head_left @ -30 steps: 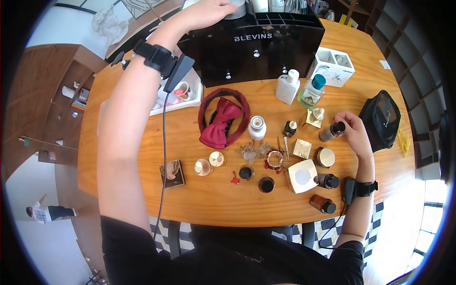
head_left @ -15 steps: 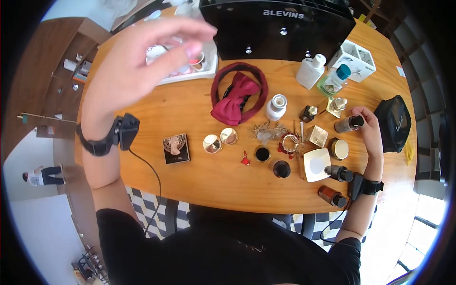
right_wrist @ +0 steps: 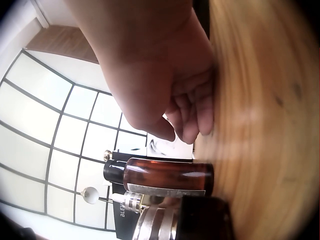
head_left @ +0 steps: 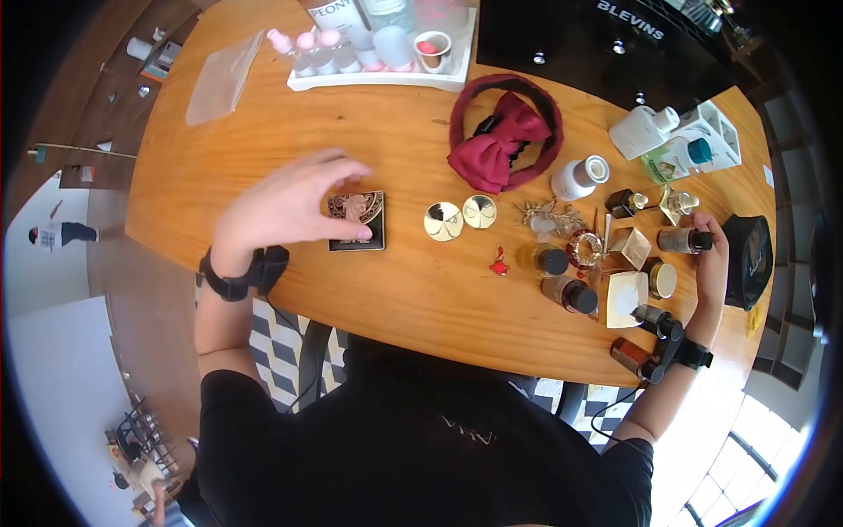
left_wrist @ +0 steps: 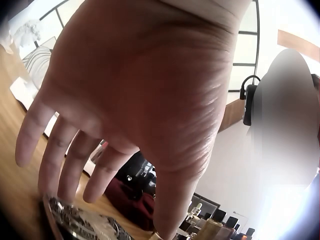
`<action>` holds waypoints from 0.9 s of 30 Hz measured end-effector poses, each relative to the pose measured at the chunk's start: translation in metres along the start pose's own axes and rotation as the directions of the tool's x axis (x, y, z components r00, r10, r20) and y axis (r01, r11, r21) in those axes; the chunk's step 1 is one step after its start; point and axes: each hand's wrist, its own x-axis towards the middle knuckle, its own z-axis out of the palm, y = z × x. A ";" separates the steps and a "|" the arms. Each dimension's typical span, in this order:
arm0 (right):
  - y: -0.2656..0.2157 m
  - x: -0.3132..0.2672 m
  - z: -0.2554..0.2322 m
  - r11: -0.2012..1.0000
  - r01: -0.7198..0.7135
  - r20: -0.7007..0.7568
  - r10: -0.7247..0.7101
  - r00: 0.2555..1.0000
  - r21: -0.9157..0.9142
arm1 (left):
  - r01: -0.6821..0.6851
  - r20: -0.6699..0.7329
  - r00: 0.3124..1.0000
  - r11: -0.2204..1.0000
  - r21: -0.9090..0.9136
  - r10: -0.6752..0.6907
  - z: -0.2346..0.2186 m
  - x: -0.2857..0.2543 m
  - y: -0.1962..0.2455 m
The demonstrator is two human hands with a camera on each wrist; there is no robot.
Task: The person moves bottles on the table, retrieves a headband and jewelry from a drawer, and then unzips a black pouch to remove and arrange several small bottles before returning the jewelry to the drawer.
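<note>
My left hand [head_left: 285, 206] reaches over a small black square case [head_left: 373, 230] with an ornate rose-gold top, its thumb and fingers spread apart on either side. In the left wrist view the palm [left_wrist: 135, 85] hangs above the patterned case [left_wrist: 90, 224]; contact cannot be told. At the right, my right hand [head_left: 713, 263] is beside a dark bottle with a black cap [head_left: 680, 240]. Seen from the right wrist, the hand [right_wrist: 175, 95] has loosely bent fingers near the tabletop, and a brown bottle [right_wrist: 165, 175] stands next to it with a gap between.
Two round gold pieces [head_left: 443, 221] and a burgundy bow headband [head_left: 499, 145] lie mid-table. Several bottles and jars cluster right, near a black pouch [head_left: 748, 263]. A white tray [head_left: 378, 81] of bottles and the black BLEVINS organizer [head_left: 571, 48] stand at the back.
My left hand has come down from the organizer to the black case at the left. The head view has shifted left. My right hand remains beside the dark bottle.
</note>
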 end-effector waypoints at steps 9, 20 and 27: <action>0.001 0.002 -0.001 1.000 0.013 0.003 -0.013 1.000 -0.002 | 0.017 -0.164 0.986 0.997 0.076 -0.004 0.034 -0.018 0.014; -0.004 -0.002 0.001 0.999 0.031 0.053 -0.032 0.998 0.015 | 0.050 -0.019 0.999 0.993 0.106 -0.048 0.013 0.001 0.028; -0.008 -0.004 0.003 0.999 0.053 0.082 -0.054 0.995 0.014 | 0.058 0.004 0.998 0.975 0.216 -0.061 -0.031 0.015 0.053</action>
